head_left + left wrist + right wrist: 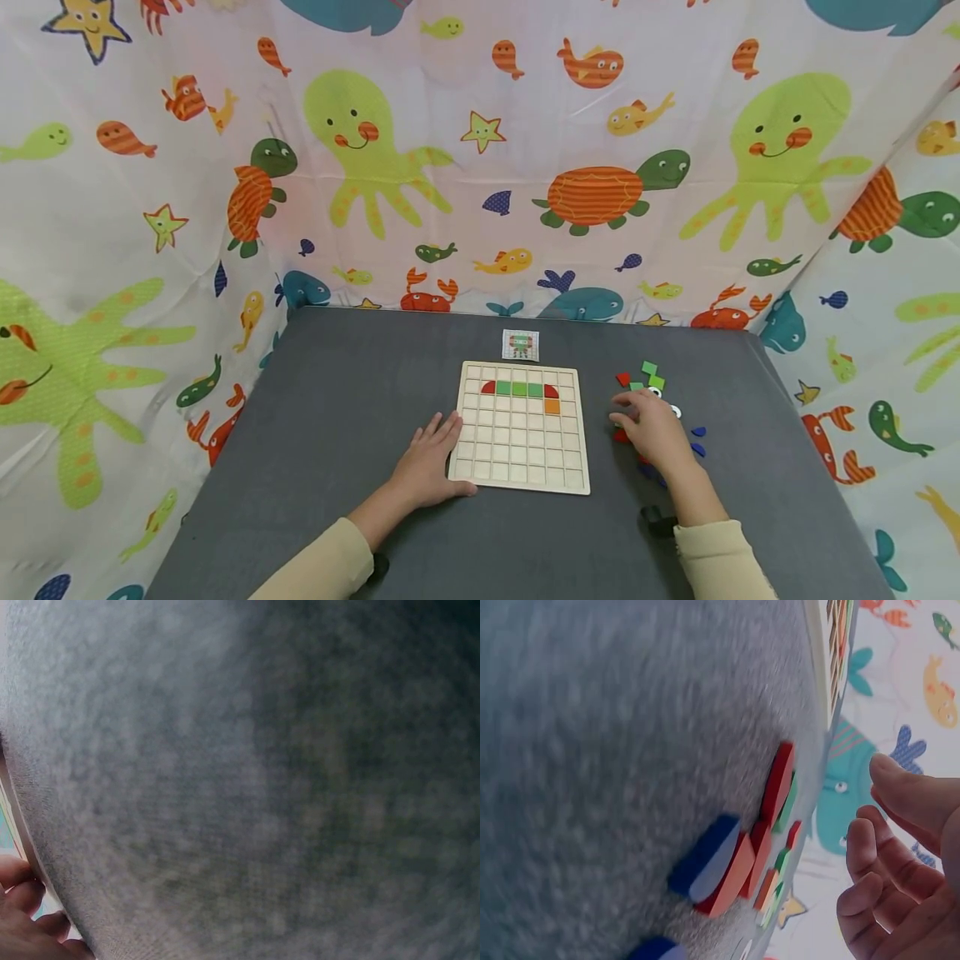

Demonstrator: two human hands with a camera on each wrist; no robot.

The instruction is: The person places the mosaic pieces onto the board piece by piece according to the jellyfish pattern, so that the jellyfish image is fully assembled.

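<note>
A wooden grid board (519, 446) lies on the table. Along its upper part, a row holds three green squares (519, 389) between two red rounded pieces (551, 391), with an orange square (552, 407) under the right end. My left hand (429, 467) rests at the board's left edge, fingers extended and thumb by the lower corner. To the right, my right hand (654, 427) hovers among loose coloured pieces. In the right wrist view its thumb and bent fingers (861, 844) stand apart with nothing between them. Below them lie a blue half-round piece (705, 859) and red pieces (778, 784).
A small picture card (521, 345) lies just beyond the board. Green squares (649, 368), a red piece (623, 379), white round pieces (677, 411) and blue pieces (698, 432) surround the right hand. A sea-animal curtain (465, 183) stands behind the grey table (337, 400).
</note>
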